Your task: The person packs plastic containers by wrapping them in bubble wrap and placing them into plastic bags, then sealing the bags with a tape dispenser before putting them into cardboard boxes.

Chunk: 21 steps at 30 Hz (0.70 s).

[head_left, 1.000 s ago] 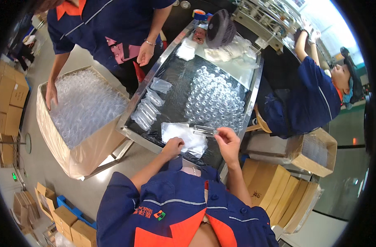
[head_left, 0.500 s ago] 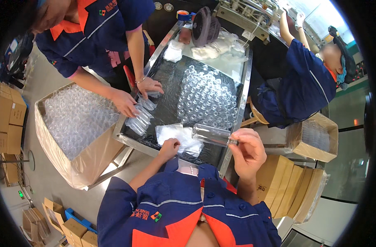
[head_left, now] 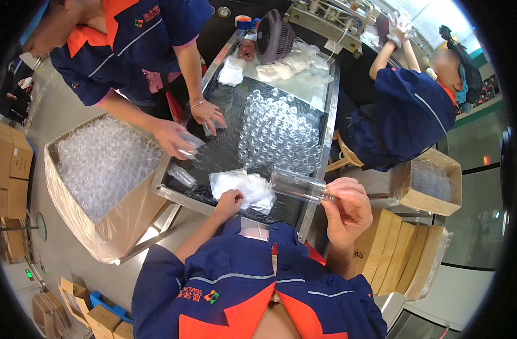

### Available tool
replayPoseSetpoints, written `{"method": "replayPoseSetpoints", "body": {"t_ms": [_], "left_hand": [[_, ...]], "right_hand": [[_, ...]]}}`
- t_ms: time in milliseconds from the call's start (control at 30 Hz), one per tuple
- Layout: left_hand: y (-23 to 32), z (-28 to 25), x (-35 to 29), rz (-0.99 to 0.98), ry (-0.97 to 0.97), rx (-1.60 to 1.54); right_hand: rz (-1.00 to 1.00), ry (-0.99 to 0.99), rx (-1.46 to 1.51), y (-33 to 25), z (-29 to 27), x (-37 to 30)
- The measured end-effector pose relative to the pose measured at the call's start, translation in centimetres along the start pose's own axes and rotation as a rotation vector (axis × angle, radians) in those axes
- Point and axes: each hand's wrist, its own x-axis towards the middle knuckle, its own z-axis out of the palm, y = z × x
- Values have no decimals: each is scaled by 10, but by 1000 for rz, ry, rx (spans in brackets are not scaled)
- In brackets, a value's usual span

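Note:
My right hand (head_left: 349, 210) grips a clear bottle (head_left: 297, 185) by its threaded neck. The bottle lies nearly level above the table's near right part, its base toward the left. My left hand (head_left: 229, 204) is at the near edge of a stack of thin clear plastic bags (head_left: 250, 187), its fingers curled together; whether a bag is pinched in them cannot be made out. Beyond both hands, many clear bottles (head_left: 278, 133) stand packed together on the black-covered table (head_left: 221, 153).
Across the left corner a co-worker's hands (head_left: 173, 138) handle clear bagged bottles. A large lined carton (head_left: 103, 166) full of clear pieces stands left of the table. A fan (head_left: 275, 37) sits at the far end. Cardboard boxes (head_left: 391, 248) stand at right, below another seated co-worker (head_left: 411, 113).
My right hand and the bottle have shifted slightly right. The co-worker on the left has lifted bagged bottles off the table corner, leaving one lying there. The far co-worker's gloved hands have come together.

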Motion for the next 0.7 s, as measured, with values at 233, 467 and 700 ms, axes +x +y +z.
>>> {"method": "replayPoseSetpoints", "body": {"t_ms": [233, 467, 700], "left_hand": [[11, -3, -3, -3, 56, -56], [2, -2, -6, 11, 215, -83], [18, -11, -11, -118, 246, -148]], "right_hand": [[374, 162, 493, 17, 3, -22], [898, 209, 1340, 34, 16, -33], [941, 167, 1420, 44, 22, -28]]}}
